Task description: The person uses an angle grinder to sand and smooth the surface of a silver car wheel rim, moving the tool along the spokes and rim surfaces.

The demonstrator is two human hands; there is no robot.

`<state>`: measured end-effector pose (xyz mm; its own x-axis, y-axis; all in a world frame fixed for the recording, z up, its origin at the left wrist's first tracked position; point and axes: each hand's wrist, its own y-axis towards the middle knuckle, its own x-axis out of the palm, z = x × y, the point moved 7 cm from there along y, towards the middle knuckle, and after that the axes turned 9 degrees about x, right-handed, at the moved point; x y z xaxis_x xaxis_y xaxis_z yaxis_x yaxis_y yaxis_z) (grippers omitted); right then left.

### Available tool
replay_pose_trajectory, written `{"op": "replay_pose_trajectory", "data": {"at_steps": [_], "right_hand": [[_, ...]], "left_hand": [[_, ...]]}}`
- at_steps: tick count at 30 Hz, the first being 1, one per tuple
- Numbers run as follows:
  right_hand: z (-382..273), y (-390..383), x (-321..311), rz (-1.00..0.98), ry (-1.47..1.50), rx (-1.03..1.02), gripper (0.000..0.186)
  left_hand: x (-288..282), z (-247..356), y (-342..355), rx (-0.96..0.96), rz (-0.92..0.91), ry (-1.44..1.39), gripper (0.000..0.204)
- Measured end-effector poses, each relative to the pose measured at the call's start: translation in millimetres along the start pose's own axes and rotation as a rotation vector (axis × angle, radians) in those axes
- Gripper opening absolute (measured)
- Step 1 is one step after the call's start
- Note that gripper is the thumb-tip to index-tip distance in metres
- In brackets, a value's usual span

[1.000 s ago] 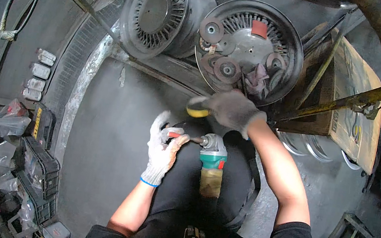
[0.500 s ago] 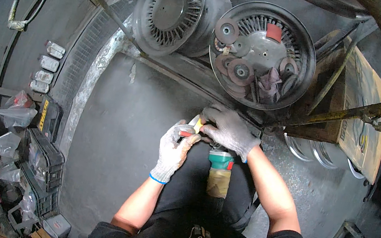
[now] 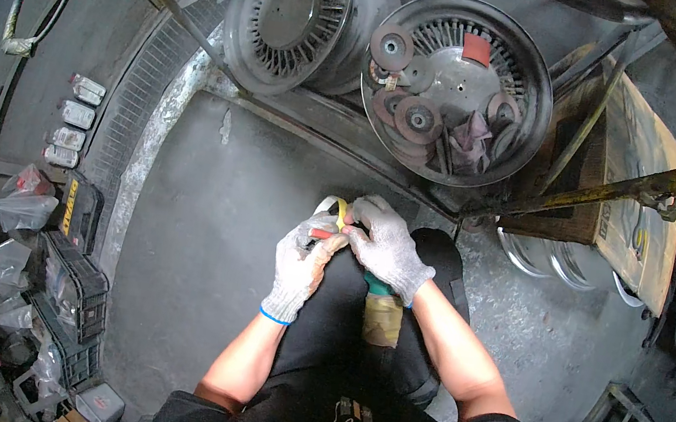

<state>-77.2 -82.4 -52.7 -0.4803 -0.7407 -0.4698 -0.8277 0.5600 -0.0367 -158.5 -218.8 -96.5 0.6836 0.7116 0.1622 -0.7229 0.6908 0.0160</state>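
Left hand [image 3: 301, 263]: gloved, fingers curled closed on a short red piece [image 3: 321, 233].
Right hand [image 3: 387, 247]: gloved, fingertips pinched together on a looped yellow-and-white band [image 3: 342, 213], just beside the red piece.
Power tool [image 3: 382, 319]: between the thighs, tan-wrapped, its green end partly hidden by the right hand.
Floor [image 3: 202, 234]: dark grey, dusty.
Right wheel [image 3: 532, 140]: beyond the hands, bearing abrasive discs [image 3: 418, 119] and a crumpled cloth [image 3: 471, 142].
Left wheel [image 3: 290, 13]: tilted, spoked.
Cardboard box [image 3: 636, 196]: far right.
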Motion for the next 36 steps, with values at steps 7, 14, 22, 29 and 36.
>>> {"op": "replay_pose_trajectory", "data": {"at_steps": [7, 14, 22, 29, 36], "right_hand": [[2, 2, 0, -0.009, -0.018, -0.031, 0.017], [-6, -2, -7, 0.031, -0.327, -0.109, 0.022], [-23, 7, -4, -0.089, -0.59, -0.257, 0.028], [-26, 9, -4, -0.124, -0.53, -0.346, 0.029], [-13, 6, -5, -0.223, -0.377, -0.245, 0.032]], "left_hand": [[3, 3, -3, -0.058, 0.024, -0.049, 0.024], [7, 11, -3, -0.089, 0.032, -0.106, 0.026], [5, 13, -2, -0.053, -0.064, 0.053, 0.035], [3, 12, -1, -0.021, -0.045, -0.02, 0.036], [4, 14, -1, -0.023, -0.086, -0.039, 0.035]]}}
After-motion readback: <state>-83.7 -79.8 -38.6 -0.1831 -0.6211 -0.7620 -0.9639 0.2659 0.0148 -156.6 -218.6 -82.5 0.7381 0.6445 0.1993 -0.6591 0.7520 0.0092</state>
